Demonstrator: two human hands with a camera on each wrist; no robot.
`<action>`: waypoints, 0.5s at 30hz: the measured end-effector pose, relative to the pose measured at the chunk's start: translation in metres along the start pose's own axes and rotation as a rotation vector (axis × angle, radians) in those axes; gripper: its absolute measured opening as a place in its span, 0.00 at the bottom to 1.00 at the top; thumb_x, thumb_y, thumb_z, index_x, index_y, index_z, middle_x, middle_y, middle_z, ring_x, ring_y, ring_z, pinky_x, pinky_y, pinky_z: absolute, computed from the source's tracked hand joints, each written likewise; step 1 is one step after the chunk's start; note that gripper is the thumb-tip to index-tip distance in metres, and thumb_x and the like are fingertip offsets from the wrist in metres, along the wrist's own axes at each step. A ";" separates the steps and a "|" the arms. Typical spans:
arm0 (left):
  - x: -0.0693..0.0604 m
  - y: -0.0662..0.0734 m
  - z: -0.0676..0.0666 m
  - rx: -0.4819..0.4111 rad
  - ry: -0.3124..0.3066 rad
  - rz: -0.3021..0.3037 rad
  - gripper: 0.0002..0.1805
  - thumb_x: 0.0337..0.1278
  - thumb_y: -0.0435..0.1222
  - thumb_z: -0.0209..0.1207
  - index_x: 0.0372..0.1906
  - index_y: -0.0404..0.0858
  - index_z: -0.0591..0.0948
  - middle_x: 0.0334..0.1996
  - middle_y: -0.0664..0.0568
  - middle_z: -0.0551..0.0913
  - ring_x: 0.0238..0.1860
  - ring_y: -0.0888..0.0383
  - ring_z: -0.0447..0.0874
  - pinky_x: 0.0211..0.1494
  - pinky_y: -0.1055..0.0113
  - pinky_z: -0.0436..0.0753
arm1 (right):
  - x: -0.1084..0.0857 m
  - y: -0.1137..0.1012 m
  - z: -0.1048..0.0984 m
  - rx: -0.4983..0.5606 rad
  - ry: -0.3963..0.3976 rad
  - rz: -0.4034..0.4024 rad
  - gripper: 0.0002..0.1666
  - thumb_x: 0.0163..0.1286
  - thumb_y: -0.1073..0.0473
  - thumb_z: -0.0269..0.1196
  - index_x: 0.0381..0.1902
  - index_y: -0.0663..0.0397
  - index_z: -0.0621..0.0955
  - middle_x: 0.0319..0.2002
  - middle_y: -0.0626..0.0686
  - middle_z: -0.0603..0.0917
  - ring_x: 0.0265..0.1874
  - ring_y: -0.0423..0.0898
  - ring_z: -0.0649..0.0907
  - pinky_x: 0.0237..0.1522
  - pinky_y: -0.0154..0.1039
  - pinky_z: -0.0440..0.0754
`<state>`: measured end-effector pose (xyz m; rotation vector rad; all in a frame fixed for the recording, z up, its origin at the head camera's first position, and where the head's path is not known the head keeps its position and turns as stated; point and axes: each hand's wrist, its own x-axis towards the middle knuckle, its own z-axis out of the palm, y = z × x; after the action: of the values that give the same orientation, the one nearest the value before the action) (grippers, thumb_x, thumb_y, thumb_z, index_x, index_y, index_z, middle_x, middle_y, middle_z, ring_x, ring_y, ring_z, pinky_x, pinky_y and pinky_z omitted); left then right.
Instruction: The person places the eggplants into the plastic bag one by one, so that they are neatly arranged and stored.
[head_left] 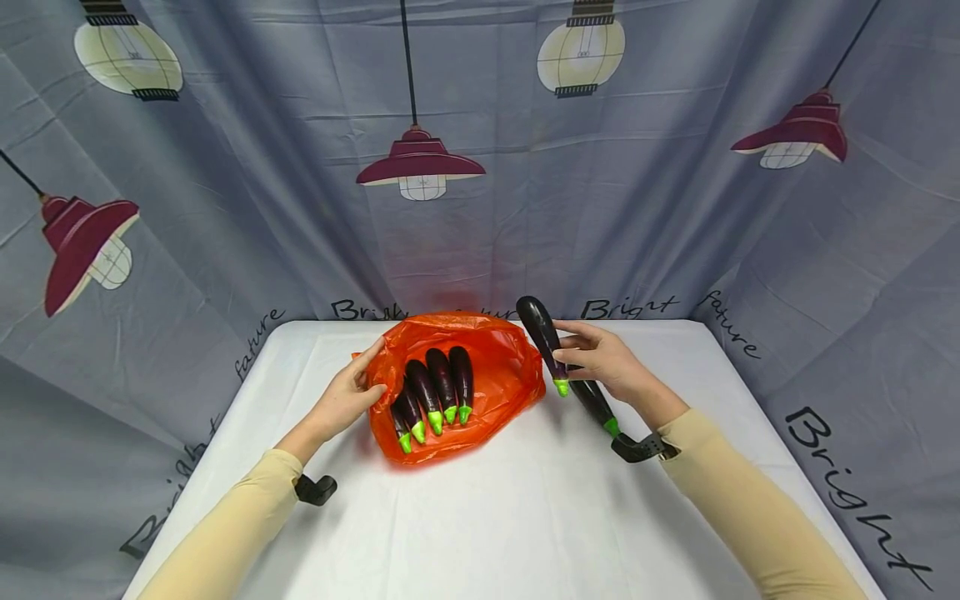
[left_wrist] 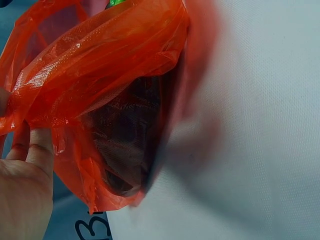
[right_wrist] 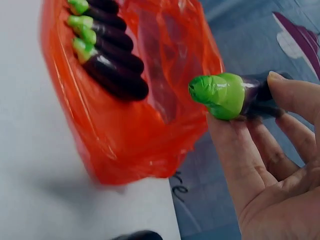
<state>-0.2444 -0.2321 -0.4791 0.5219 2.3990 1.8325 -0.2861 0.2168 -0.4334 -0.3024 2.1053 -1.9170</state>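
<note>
An orange-red plastic bag lies with its mouth spread on the table, and several dark purple eggplants with green caps sit side by side inside it. My left hand pinches the bag's left rim between thumb and fingers. To the right of the bag, my right hand holds another eggplant above the table, its green cap pointing down toward me. In the right wrist view this eggplant's green cap shows between thumb and fingers. One more eggplant lies on the table, partly hidden beneath my right hand.
A white cloth covers the table. Grey-blue curtains printed with lamps and lettering hang behind it and along both sides. Each wrist carries a black camera mount.
</note>
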 end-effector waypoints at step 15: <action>0.001 0.000 -0.001 0.019 0.006 0.004 0.44 0.68 0.23 0.56 0.83 0.49 0.54 0.80 0.41 0.55 0.75 0.44 0.60 0.60 0.77 0.74 | 0.001 0.007 0.039 0.003 -0.116 0.049 0.39 0.66 0.63 0.72 0.74 0.52 0.72 0.61 0.66 0.79 0.53 0.56 0.85 0.49 0.54 0.86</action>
<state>-0.2452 -0.2326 -0.4786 0.5243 2.4234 1.8176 -0.2731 0.1808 -0.4434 -0.3492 2.0173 -1.8291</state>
